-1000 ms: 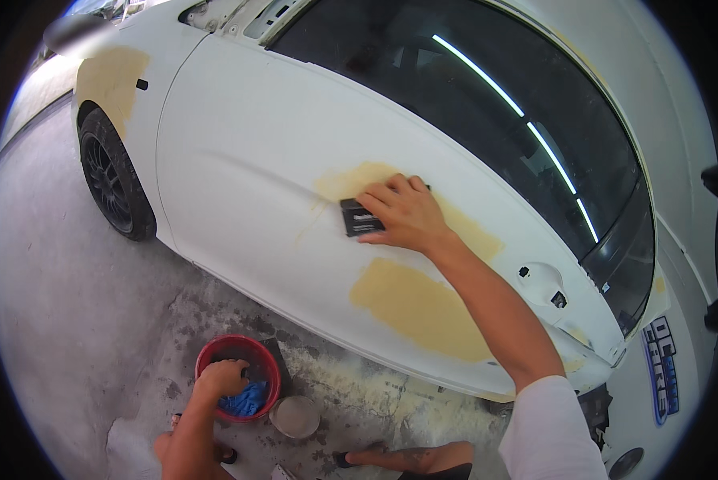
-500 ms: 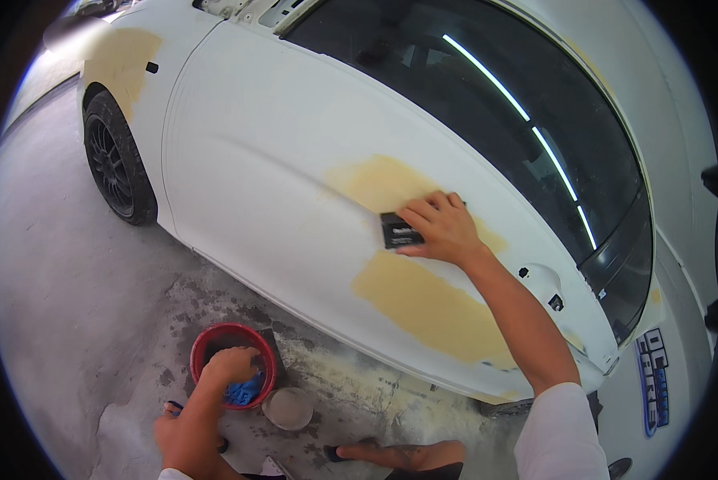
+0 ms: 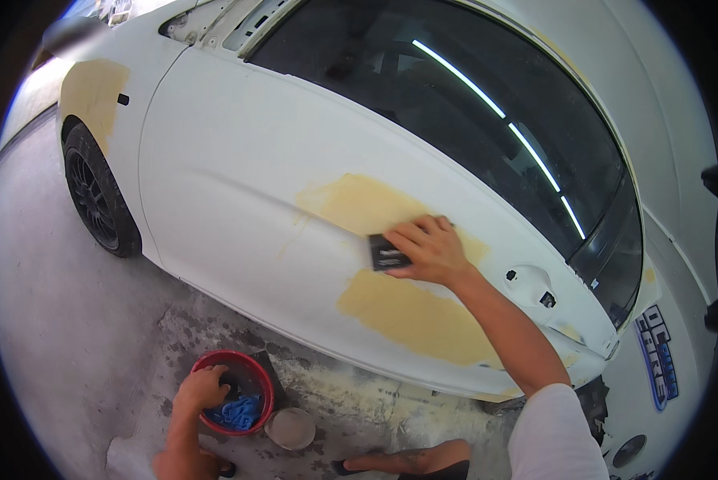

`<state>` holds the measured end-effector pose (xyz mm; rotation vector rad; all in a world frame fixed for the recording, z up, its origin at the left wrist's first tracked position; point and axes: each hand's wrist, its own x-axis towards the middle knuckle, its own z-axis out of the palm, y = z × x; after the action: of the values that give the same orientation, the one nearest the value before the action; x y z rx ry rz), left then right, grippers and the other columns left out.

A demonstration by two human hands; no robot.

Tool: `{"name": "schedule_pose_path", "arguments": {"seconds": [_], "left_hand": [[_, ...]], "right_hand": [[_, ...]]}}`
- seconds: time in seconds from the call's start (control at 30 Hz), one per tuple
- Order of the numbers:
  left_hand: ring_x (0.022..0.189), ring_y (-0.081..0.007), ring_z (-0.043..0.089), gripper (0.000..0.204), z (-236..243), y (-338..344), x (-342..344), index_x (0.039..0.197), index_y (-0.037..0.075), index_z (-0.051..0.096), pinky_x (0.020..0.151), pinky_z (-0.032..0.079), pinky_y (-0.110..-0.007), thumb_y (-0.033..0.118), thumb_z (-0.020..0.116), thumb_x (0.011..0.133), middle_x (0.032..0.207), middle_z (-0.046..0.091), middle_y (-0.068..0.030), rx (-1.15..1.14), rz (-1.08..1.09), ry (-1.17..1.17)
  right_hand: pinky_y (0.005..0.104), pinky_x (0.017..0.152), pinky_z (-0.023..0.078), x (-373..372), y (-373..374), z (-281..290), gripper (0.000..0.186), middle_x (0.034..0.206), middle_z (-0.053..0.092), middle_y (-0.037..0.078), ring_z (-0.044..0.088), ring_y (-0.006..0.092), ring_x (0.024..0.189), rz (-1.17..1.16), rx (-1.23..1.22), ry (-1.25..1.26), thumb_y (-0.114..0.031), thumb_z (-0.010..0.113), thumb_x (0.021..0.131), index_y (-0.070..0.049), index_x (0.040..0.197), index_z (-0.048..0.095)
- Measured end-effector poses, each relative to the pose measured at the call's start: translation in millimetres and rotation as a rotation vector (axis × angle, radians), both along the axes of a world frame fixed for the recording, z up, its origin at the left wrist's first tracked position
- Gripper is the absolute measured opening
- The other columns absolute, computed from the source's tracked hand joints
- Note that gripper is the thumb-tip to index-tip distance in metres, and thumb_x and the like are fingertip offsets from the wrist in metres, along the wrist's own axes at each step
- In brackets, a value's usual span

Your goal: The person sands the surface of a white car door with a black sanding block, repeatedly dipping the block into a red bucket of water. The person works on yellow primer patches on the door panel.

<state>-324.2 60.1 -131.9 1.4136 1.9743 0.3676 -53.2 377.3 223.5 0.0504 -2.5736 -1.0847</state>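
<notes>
A black rectangular block (image 3: 381, 254) is gripped from above by the right hand (image 3: 429, 250), thumb below and fingers curled over the upper edge. It is held against the white-painted car door (image 3: 231, 224), between an upper yellow filler patch (image 3: 359, 200) and a lower yellow filler patch (image 3: 415, 320). On its exposed end, light print is seen, too blurred to be read. That end is pointed left, toward the black-spoked front wheel (image 3: 95, 192); the long axis is sloped gently up to the right, partly covered by the palm. Part of the door is hidden by the right forearm.

The left hand (image 3: 205, 387) is lowered over the rim of a round red bucket (image 3: 269, 400), fingers bent inside; whether anything is grasped is not shown. A crumpled blue cloth (image 3: 241, 412) is contained there, and a pale round container (image 3: 290, 429) is placed just beside. Farther right, large dark and blue lettering is borne by a wall sign (image 3: 657, 358).
</notes>
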Motion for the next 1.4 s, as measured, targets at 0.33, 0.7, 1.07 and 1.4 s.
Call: {"name": "schedule_pose_path", "arguments": {"seconds": [0.33, 0.7, 1.07, 1.4], "left_hand": [[0.125, -0.0364, 0.065, 0.059, -9.1, 27.2, 35.9, 0.145, 0.014, 0.060, 0.109, 0.049, -0.049, 0.029, 0.072, 0.090, 0.136, 0.069, -0.0161, 0.083, -0.089, -0.066], [0.118, -0.0384, 0.067, 0.054, 3.6, -6.2, 3.3, 0.140, 0.009, 0.062, 0.102, 0.052, -0.050, 0.025, 0.072, 0.090, 0.131, 0.068, -0.0185, 0.182, 0.117, 0.138], [0.140, -0.0330, 0.052, 0.080, 10.8, 42.6, 94.4, 0.169, 0.012, 0.020, 0.115, 0.041, -0.048, 0.053, 0.051, 0.108, 0.165, 0.039, -0.0183, 0.604, 0.134, -1.279], [0.146, -0.0277, 0.045, 0.071, -30.2, 57.5, 166.4, 0.165, 0.017, 0.025, 0.118, 0.039, -0.041, 0.045, 0.056, 0.108, 0.157, 0.045, -0.0147, 0.384, 0.327, -1.458]], "right_hand": [[0.0402, 0.089, 0.045, -104.1, -15.0, -18.0, 0.060, 0.113, 0.064, -0.002, 0.058, 0.0238, 0.104, -0.082, -0.129, 0.088, -0.048, 0.091, 0.065, -0.017, 0.110, 0.065], [0.0380, 0.084, 0.044, 2.8, 4.3, -3.5, 0.069, 0.113, 0.064, -0.008, 0.058, 0.0195, 0.097, -0.104, -0.029, -0.074, -0.049, 0.091, 0.056, -0.021, 0.115, 0.068], [0.0454, 0.092, 0.048, -24.5, -119.7, -242.6, 0.075, 0.120, 0.062, 0.009, 0.059, 0.0308, 0.105, -0.361, -0.789, 0.457, -0.050, 0.092, 0.071, -0.011, 0.130, 0.066], [0.0404, 0.096, 0.051, -11.4, -213.3, -382.6, 0.030, 0.119, 0.062, 0.014, 0.063, 0.0285, 0.110, -0.629, -1.472, 1.090, -0.023, 0.072, 0.101, -0.003, 0.124, 0.073]]}}
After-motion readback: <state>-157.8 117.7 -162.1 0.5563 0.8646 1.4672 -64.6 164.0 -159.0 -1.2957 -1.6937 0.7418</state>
